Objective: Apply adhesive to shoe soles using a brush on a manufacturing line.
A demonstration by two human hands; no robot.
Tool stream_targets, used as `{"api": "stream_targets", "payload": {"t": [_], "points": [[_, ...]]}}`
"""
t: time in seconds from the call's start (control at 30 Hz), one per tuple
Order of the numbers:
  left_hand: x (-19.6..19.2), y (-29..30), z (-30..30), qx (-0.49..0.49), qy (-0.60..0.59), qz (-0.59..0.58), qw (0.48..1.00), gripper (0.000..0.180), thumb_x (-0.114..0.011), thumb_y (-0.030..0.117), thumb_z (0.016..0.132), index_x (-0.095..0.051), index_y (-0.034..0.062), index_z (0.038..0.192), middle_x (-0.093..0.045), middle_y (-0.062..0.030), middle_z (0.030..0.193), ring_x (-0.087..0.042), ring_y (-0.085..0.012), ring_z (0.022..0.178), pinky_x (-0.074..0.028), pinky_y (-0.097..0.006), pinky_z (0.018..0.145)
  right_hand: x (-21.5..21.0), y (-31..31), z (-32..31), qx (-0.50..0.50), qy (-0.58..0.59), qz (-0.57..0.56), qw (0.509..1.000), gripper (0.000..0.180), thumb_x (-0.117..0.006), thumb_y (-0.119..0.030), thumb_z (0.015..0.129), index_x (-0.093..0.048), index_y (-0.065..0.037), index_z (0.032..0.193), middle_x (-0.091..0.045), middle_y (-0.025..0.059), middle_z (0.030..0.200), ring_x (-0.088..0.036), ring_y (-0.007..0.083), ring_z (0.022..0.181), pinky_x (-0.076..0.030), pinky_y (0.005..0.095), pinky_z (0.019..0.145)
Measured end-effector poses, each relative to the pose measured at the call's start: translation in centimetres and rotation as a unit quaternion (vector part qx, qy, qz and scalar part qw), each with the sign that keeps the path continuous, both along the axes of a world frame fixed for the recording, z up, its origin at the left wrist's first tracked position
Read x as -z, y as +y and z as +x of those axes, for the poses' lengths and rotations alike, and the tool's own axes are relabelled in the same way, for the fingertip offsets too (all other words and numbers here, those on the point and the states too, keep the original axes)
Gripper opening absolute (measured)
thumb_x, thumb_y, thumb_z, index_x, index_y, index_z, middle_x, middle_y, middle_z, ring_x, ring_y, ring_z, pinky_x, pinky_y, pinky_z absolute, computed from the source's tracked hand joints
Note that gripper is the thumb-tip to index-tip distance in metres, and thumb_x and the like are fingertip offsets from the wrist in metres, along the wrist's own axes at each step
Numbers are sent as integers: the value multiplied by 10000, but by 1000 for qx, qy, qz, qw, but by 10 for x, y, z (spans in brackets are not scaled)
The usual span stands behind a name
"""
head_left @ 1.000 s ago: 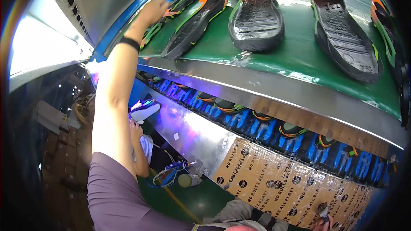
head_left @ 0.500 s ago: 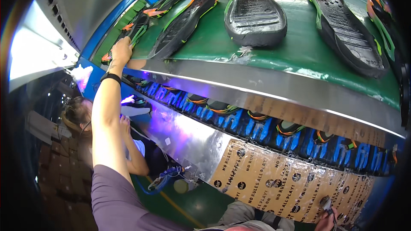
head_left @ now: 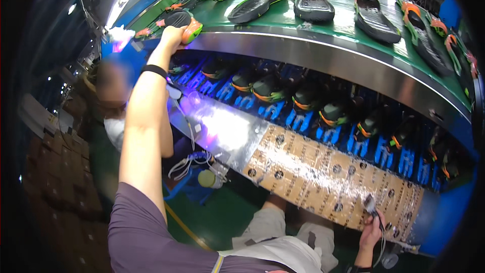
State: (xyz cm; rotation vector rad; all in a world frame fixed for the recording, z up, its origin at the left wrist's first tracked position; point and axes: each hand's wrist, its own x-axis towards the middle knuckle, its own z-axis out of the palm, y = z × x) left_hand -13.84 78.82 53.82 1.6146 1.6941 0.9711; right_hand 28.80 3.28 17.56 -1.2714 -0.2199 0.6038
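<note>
Head view: right hand (head_left: pixel 371 232) low by cardboard panel (head_left: pixel 328 177), grip pinched on a small tool (head_left: pixel 369 205) with a cord. Left hand (head_left: pixel 172 35) stretched up to green conveyor belt (head_left: pixel 343 23), grip closed on a black and orange shoe sole (head_left: pixel 183 20) at belt's near edge. More soles (head_left: pixel 313 2) farther along.

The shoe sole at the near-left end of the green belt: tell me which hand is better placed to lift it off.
Left. The left hand already grips that black-and-orange shoe sole at the green belt's edge. The right hand is low by the perforated board, holding a small tool, far from it.
</note>
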Motion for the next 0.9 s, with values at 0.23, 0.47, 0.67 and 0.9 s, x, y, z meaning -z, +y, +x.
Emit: {"api": "stream_targets", "payload": {"t": [0.23, 0.47, 0.67, 0.9], "points": [[89, -178, -15, 57, -319, 230, 918, 318, -701, 90, 947, -637, -71, 1214, -725, -142, 1106, -708, -222, 932, -575, -357, 860, -16, 48, -4, -56, 41, 87, 994, 295, -641, -149, 1031, -642, 2, 1284, -622, 19, 926, -540, 82, 793, -452, 241, 709], [201, -383, 20, 91, -502, 23, 860, 261, -691, 116, 962, -686, -62, 1152, -741, -115, 1085, -711, -207, 986, -559, -348, 911, -76, 76, -64, -131, 32, 114, 984, 258, -672, -120, 998, -668, -11, 1232, -628, 14, 851, -550, 82, 712, -446, 221, 641], [267, -494, 31, 230, -574, -181, 765, 387, -601, 182, 1012, -604, -52, 1320, -731, -180, 1180, -741, -305, 1059, -594, -456, 967, -111, 84, -121, -240, 58, 77, 966, 226, -695, -117, 978, -696, 11, 1164, -660, 38, 825, -582, 97, 712, -451, 234, 644], [275, -555, 54, 265, -643, -196, 691, 804, -467, 667, 1032, -478, 11, 1496, -639, -164, 1388, -636, -297, 1269, -504, -452, 1108, -151, 114, -171, -352, -23, 76, 933, 256, -705, -129, 972, -718, 32, 1170, -693, 48, 857, -606, 85, 763, -473, 226, 713]]}}
